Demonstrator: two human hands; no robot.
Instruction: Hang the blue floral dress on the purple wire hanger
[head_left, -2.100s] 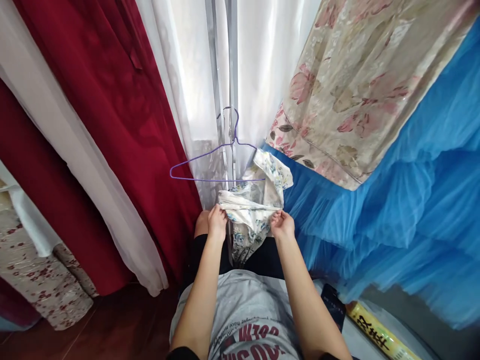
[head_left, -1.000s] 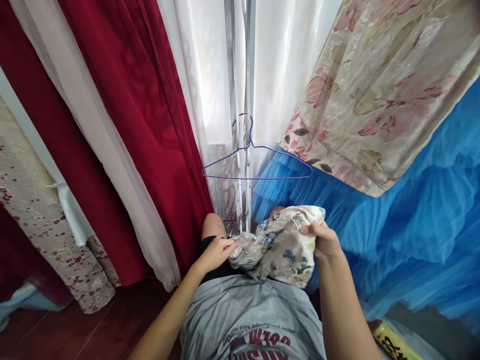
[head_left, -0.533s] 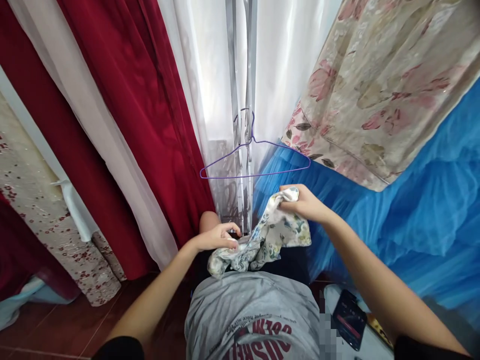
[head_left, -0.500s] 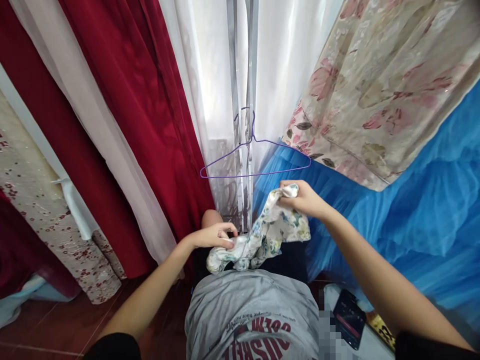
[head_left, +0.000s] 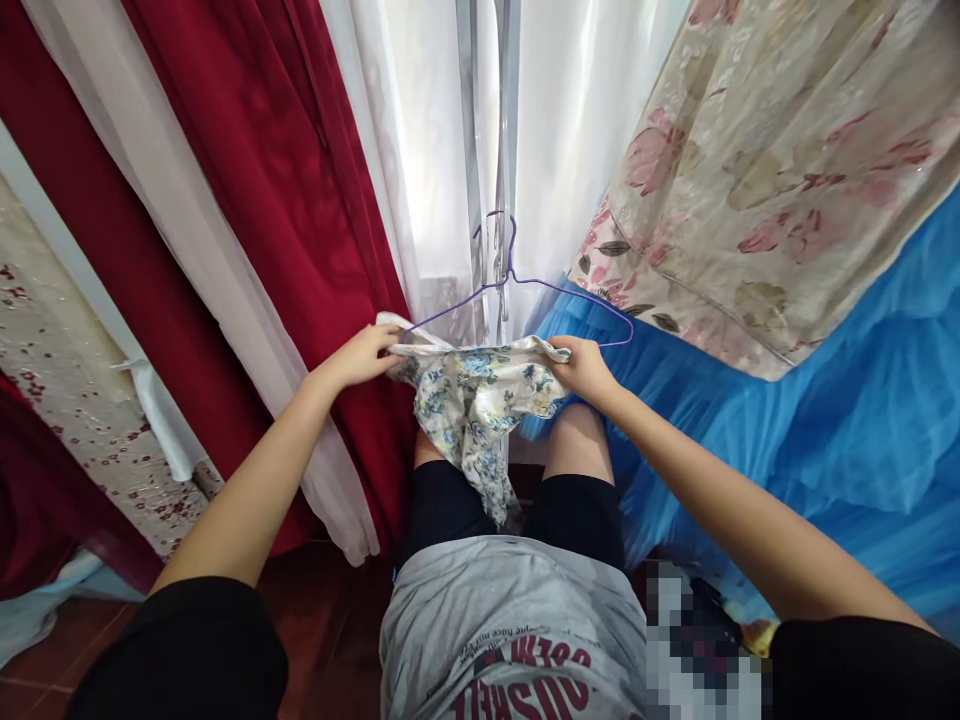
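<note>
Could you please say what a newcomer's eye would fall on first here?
Probably the bright blue ruffled fabric at the right and the deep red cloth hanging at the left. In the middle, the left hand and right hand hold a floral garment spread out, partly hiding a purple hanger.

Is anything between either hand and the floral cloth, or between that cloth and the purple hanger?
Nothing visible. The left hand and right hand each hold the floral cloth directly, near its top edge. It overlaps the lower part of the purple hanger, with nothing seen between; whether they touch is unclear.
</note>
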